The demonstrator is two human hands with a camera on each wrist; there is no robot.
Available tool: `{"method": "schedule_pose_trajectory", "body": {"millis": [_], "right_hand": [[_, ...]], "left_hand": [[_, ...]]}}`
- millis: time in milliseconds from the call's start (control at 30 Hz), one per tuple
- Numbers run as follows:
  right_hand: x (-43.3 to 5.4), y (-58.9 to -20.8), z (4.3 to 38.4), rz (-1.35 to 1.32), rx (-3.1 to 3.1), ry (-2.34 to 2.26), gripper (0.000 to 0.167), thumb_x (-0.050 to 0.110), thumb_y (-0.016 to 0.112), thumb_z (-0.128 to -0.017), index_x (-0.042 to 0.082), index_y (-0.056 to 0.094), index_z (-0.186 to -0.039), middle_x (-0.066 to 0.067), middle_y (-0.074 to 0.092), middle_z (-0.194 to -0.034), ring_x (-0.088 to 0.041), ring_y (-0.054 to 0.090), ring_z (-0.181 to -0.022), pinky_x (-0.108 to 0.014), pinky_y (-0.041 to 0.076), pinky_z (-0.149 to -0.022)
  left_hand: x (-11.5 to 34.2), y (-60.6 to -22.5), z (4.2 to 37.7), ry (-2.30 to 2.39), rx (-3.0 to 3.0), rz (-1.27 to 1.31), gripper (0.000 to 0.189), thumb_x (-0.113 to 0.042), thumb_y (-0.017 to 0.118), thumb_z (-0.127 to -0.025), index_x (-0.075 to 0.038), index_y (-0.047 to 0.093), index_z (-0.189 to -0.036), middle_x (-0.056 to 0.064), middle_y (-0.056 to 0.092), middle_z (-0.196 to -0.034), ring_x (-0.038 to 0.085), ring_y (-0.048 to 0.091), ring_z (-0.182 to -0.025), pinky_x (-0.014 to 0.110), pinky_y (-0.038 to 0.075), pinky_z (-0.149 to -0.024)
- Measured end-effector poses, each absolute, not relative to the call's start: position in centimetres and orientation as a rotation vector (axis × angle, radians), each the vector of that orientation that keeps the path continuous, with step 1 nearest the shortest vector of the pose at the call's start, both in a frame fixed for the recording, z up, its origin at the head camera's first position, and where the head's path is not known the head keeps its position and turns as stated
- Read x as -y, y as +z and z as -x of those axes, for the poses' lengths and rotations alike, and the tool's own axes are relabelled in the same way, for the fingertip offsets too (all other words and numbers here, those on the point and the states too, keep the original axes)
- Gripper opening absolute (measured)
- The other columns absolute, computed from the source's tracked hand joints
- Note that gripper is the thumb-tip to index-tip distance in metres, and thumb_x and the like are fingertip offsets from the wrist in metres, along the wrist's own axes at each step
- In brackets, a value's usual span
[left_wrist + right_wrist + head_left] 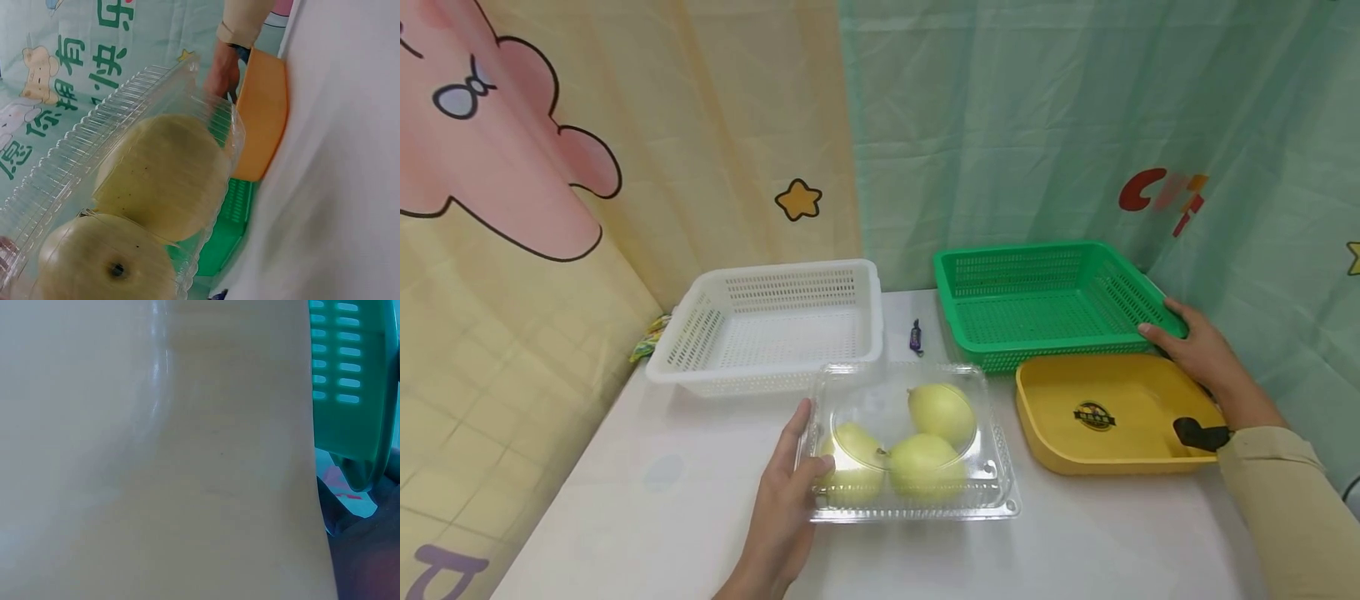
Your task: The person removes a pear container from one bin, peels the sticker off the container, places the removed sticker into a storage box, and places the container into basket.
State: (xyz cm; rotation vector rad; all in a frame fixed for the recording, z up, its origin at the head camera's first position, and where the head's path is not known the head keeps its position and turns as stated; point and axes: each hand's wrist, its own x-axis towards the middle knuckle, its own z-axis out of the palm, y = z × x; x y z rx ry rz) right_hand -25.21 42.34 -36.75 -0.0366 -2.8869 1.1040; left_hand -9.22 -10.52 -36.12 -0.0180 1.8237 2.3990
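Observation:
My left hand [784,492] grips the left side of a clear plastic clamshell box [1000,492], its thumb over the lid edge. Three pale yellow-green pears [942,414] lie inside the box; two of these pears [164,178] show large through the plastic in the left wrist view. At the right, my other hand [1206,350] holds the near right corner of a green slotted basket [1030,342], thumb at the front rim and fingers along the side. In the right wrist view, dark fingers meet the corner of the green basket [365,425].
A yellow tray [1112,408] with a round-topped dark logo sits under my right forearm, in front of the green basket. A white slotted basket [767,375] stands back left. Between the baskets lies a small purple wrapped candy [915,337]. Colourful wrappers [650,337] show behind the white basket.

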Motion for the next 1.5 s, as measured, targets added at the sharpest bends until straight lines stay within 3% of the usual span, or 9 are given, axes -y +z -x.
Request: {"method": "schedule_pose_trajectory", "body": {"millis": [100, 267, 700, 900, 1133, 1500], "right_hand": [[-42.4, -36.8, 25.2, 0.028, 2.886, 1.1, 0.083, 0.047, 0.042, -0.097, 0.005, -0.005, -0.151, -0.035, -0.009, -0.152, -0.062, 0.004, -0.133, -0.075, 0.015, -0.099], [-42.4, -36.9, 25.3, 0.016, 2.878, 1.106, 0.082, 0.046, 0.042, -0.097, 0.005, -0.005, -0.151, -0.035, -0.009, -0.152, -0.061, 0.004, -0.134, -0.075, 0.014, -0.1], [-42.3, -36.8, 25.2, 0.005, 2.869, 1.11, 0.082, 0.045, 0.042, -0.097, 0.004, -0.004, -0.151, -0.036, -0.008, -0.152, -0.061, 0.005, -0.134, -0.074, 0.014, -0.1], [-42.3, -36.8, 25.2, 0.015, 2.876, 1.117, 0.082, 0.046, 0.042, -0.097, 0.004, -0.005, -0.151, -0.034, -0.01, -0.152, -0.061, 0.004, -0.134, -0.074, 0.014, -0.1], [-42.2, -36.8, 25.1, 0.005, 2.876, 1.118, 0.082, 0.045, 0.041, -0.097, 0.004, -0.005, -0.151, -0.035, -0.009, -0.152, -0.061, 0.005, -0.134, -0.074, 0.014, -0.1], [-42.2, -36.7, 25.1, 0.009, 2.87, 1.125, 0.081, 0.046, 0.041, -0.097, 0.006, -0.004, -0.151, -0.034, -0.01, -0.152, -0.061, 0.002, -0.134, -0.075, 0.014, -0.1]], "left_hand": [[10.3, -35.7, 9.9, 2.422, -1.811, 0.009, 0.076, -0.006, 0.049, -0.088, -0.033, 0.014, -0.151, -0.01, 0.006, -0.159, 0.024, 0.018, -0.143, 0.035, 0.041, -0.101], [9.5, -34.9, 11.1, 2.485, -1.787, 0.007, 0.075, -0.005, 0.049, -0.088, -0.034, 0.018, -0.149, -0.01, 0.009, -0.158, 0.02, 0.024, -0.141, 0.037, 0.043, -0.1], [6.1, -33.3, 14.9, 2.602, -1.766, -0.116, 0.078, -0.003, 0.051, -0.085, -0.023, 0.015, -0.151, -0.009, 0.013, -0.157, 0.023, 0.026, -0.142, 0.042, 0.037, -0.105], [4.5, -33.0, 16.6, 2.66, -1.727, -0.08, 0.078, -0.003, 0.051, -0.083, -0.022, 0.018, -0.151, -0.009, 0.016, -0.157, 0.022, 0.033, -0.137, 0.036, 0.04, -0.099], [2.9, -32.4, 18.3, 2.707, -1.691, -0.093, 0.078, -0.002, 0.05, -0.082, -0.02, 0.019, -0.151, -0.01, 0.015, -0.157, 0.022, 0.023, -0.142, 0.036, 0.033, -0.106], [0.9, -31.9, 20.1, 2.745, -1.644, -0.082, 0.078, -0.002, 0.052, -0.081, -0.019, 0.022, -0.15, -0.009, 0.016, -0.157, 0.018, 0.018, -0.143, 0.033, 0.033, -0.107]]}}
